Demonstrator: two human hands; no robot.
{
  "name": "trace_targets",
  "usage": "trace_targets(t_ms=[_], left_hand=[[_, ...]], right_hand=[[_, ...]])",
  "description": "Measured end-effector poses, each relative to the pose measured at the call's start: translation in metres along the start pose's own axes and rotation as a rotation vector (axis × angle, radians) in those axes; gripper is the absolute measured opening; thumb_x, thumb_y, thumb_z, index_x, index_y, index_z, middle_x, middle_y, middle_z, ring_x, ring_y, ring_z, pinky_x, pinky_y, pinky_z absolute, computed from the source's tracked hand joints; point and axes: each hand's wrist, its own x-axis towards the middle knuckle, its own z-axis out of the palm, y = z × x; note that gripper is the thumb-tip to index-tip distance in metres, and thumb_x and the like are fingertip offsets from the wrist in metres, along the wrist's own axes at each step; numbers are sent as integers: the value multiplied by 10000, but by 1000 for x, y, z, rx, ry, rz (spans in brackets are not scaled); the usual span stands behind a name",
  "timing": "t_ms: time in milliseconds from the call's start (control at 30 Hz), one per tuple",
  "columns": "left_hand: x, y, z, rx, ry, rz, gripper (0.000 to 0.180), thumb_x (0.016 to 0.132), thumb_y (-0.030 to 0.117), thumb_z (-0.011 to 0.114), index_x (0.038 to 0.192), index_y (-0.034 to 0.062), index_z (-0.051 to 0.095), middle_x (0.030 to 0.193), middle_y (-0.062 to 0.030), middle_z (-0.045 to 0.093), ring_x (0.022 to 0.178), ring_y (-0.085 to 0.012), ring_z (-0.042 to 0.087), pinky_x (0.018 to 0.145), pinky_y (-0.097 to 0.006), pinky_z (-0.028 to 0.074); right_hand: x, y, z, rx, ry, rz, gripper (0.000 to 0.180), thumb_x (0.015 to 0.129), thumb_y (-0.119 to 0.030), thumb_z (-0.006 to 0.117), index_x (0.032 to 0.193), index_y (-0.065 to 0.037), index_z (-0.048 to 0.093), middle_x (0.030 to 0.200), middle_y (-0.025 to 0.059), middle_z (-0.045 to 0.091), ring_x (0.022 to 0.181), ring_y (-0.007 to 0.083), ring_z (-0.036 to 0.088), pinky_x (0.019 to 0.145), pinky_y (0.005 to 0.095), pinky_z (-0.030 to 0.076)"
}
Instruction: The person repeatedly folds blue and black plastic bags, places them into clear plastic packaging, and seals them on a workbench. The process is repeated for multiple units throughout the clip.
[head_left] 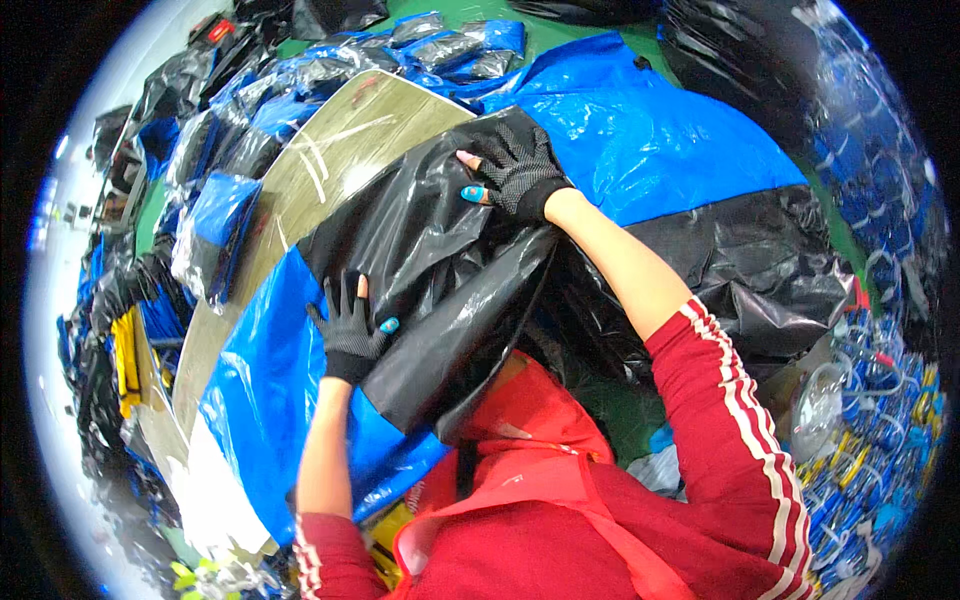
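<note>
On the counter (330, 150), a pale board strewn with plastic, a large black plastic bag (440, 270) lies spread across the middle, partly over a blue plastic sheet (270, 390). Both hands wear black fingerless gloves, with taped fingertips showing. The left hand (350, 335) rests flat on the bag's near left edge, fingers spread wide and pressing down, gripping nothing. The right hand (515, 170) lies flat on the bag's far end, fingers also splayed wide against the plastic, holding nothing. A second blue sheet (640, 140) lies beyond the right hand, touching more crumpled black plastic (760, 270) to the right. Packed blue-and-black bundles (215, 230) are piled along the counter's left side, well apart from either hand.
</note>
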Motion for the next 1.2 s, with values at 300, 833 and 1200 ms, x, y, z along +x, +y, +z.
trace_targets(t_ms=[300,833,1200], left_hand=[[-4,3,23,-112,273,339,795,806,647,518,1423,160,397,1496,-143,327,1400,-410,212,1093,-660,25],[47,79,11,-316,385,742,562,875,361,513,1333,41,453,1385,-226,417,1307,-408,331,1124,-480,194],[-79,-30,0,-395,174,462,496,893,342,538,1272,25,493,1289,-192,485,1203,-340,411,1048,-429,275]], right_hand=[[-25,-63,-166,514,-122,-158,715,746,-578,616,1322,-164,527,1371,104,490,1260,367,444,1072,622,192],[52,-86,-117,184,-478,-264,297,870,-368,511,991,-157,681,939,197,678,886,384,651,805,503,505],[62,-67,-29,103,-608,-117,454,870,-553,500,1047,-181,692,1023,116,685,928,344,648,807,460,495]])
